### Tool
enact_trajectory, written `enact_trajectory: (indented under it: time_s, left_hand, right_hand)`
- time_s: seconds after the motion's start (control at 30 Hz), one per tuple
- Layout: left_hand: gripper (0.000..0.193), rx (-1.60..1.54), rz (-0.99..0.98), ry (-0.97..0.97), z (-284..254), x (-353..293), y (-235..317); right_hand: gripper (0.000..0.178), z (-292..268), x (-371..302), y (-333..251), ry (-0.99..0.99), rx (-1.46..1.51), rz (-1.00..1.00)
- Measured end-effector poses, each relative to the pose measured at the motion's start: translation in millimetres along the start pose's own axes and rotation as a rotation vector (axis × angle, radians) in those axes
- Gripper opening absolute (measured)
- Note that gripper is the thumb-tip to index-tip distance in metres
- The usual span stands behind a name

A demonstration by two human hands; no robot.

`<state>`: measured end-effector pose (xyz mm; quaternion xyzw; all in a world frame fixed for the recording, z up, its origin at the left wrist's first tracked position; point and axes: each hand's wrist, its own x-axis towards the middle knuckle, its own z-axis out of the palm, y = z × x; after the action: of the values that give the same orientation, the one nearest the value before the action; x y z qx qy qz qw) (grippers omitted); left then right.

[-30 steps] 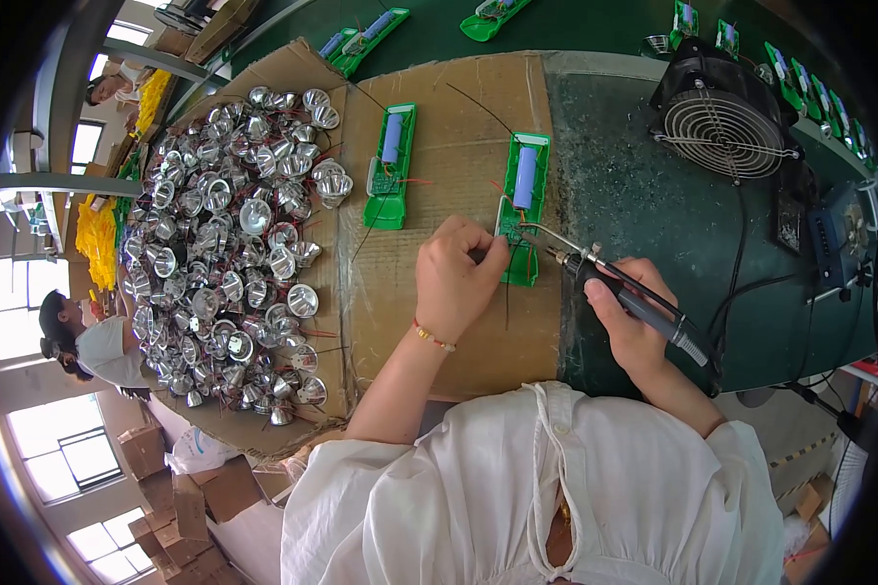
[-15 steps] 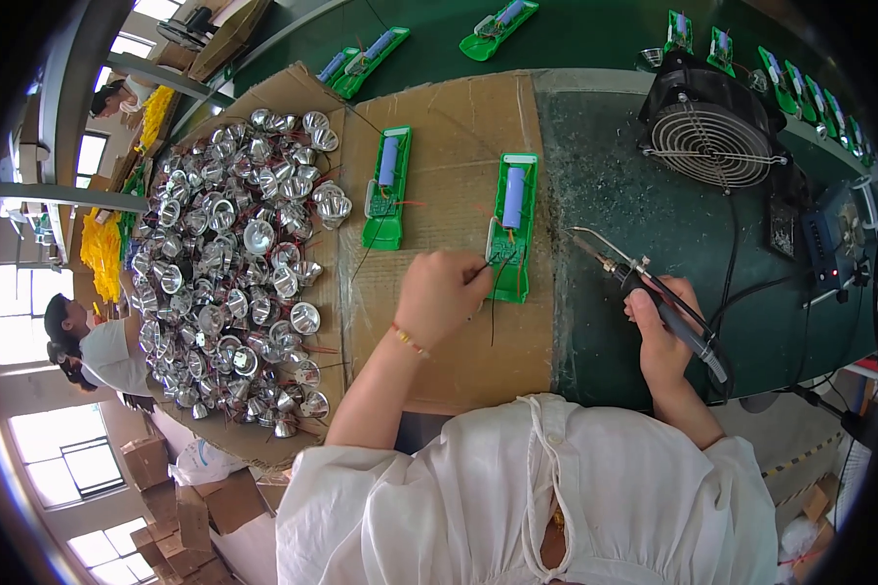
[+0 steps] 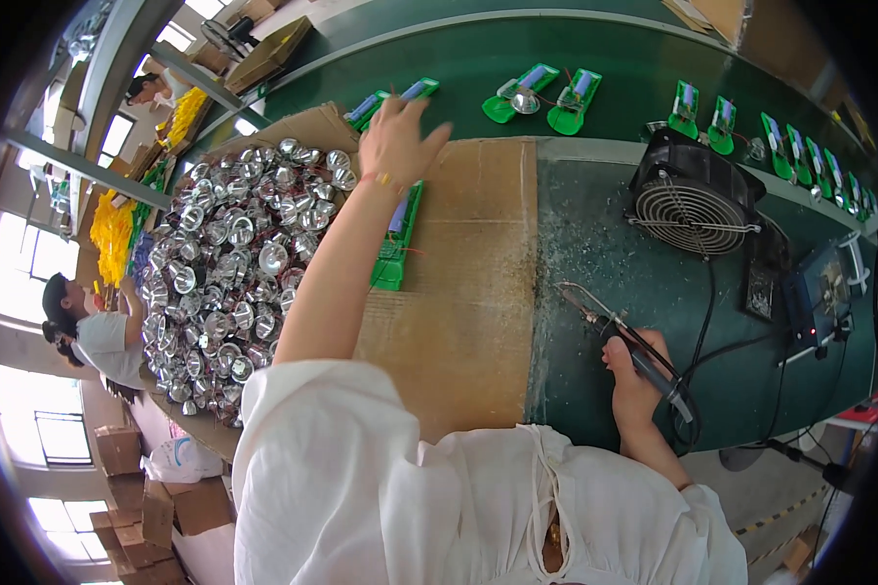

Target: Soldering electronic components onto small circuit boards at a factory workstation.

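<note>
Left hand (image 3: 398,144) has moved from mid-sheet to the far-left corner of the cardboard sheet (image 3: 458,356); the right-hand green case of two is gone from the sheet. Left fingers spread, nothing seen in them; contact with the two slanted cases (image 3: 364,109) just beyond that corner: cannot tell. These lie ahead of the hand, long axes running away and rightward. Left hand much the nearer. Remaining green case (image 3: 390,268) lies on the sheet's left side, long axis pointing away, partly under the left forearm. Right hand (image 3: 638,378), right of the sheet, wrapped around a soldering iron (image 3: 661,382), tip toward the sheet's edge.
</note>
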<state>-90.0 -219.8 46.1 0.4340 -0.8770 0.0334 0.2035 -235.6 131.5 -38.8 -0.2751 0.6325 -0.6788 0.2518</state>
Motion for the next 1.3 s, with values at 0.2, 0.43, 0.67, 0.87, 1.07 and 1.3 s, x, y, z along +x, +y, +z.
enact_trajectory:
  time_s: [0.2, 0.43, 0.67, 0.87, 1.07, 1.3]
  left_hand:
    - [0.061, 0.044, -0.111, -0.403, 2.2, -101.8, -3.7]
    - [0.05, -0.437, -0.109, -0.192, -11.0, -165.9, 75.5]
    - [0.041, -0.432, -0.782, 0.214, -46.8, -190.5, -41.6]
    - [0.064, 0.002, -0.741, -0.08, -36.1, -134.0, -83.6]
    - [0.023, -0.603, -0.547, -0.09, -24.5, -172.7, -57.7]
    - [0.024, -0.753, -0.554, 0.071, -27.9, -214.9, -47.4]
  right_hand:
    - [0.017, 5.9, -1.7, -2.0, -0.037, 0.025, 0.024]
    - [0.017, 2.5, 1.2, 1.7, 0.035, -0.028, -0.055]
    - [0.017, 9.1, -2.3, 6.3, -0.007, -0.008, -0.06]
    - [0.016, 11.7, -6.8, 8.5, -0.007, -0.048, -0.087]
    - [0.018, 6.3, -6.6, 8.9, 0.012, -0.035, -0.1]
    - [0.018, 8.4, -3.4, 8.3, -0.021, -0.029, -0.105]
